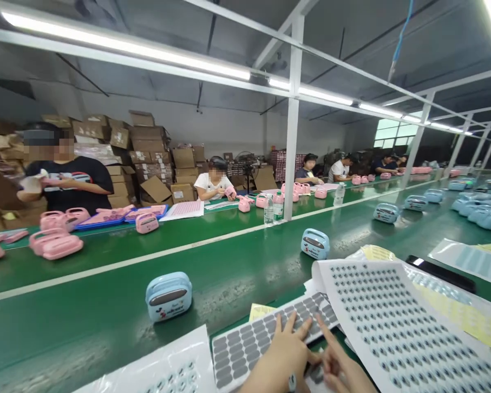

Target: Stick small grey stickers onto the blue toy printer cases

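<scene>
- the left hand (284, 355) lies flat on the grey sticker sheet (265, 333), fingers spread over its oval labels; spread like that it pins the sheet to the desk (106, 322) so it cannot slide.
- the right hand (339, 368) sits just beside it at the sheet's near right edge, forefinger stretched out and the other fingers curled in; it looks to be picking at one label, though whether anything is pinched between the fingertips i cannot tell.
- the grey sticker sheet is at the bottom middle of the view, right under both hands, its far end tucked beneath a large white sheet of small dots (396, 322) that overlaps it from the right.
- another white sheet (167, 371) lies to the left, touching the grey one, and yellow backing papers (466, 316) lie to the right, all within arm's reach.
- a blue case (168, 296) stands upright on the green belt just beyond the sheets, a second blue case (315, 243) further along, spaced apart.
- across the belt a person in a dark shirt (65, 180) handles pink cases (57, 243), which lie in a loose group there.
</scene>
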A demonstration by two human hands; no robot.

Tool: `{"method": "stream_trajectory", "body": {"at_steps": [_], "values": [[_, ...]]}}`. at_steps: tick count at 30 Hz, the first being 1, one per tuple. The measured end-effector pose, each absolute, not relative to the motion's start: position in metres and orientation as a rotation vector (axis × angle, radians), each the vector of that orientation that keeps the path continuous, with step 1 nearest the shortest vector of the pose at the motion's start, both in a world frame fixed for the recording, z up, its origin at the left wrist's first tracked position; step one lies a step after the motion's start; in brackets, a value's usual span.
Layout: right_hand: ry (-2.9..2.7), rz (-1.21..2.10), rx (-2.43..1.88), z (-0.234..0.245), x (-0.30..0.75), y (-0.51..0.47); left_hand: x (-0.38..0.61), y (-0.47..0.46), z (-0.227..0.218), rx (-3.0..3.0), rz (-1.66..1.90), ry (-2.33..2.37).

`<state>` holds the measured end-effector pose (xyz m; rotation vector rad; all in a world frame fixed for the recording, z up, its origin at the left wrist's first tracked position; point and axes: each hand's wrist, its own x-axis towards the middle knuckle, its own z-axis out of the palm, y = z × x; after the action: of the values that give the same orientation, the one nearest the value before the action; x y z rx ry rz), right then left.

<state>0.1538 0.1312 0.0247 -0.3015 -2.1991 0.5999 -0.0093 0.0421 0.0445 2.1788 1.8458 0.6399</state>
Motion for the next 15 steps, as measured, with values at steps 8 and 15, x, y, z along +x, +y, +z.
{"method": "stream_trajectory", "body": {"at_steps": [8,15], "values": [[-1.667,1.336,-0.254,0.109,0.109,0.118,-0.007,0.055,0.035,2.096,0.719,1.829],[-1.532,1.232,-0.036,0.200,0.107,0.133,-0.056,0.057,0.066,2.073,0.983,2.109]]}}
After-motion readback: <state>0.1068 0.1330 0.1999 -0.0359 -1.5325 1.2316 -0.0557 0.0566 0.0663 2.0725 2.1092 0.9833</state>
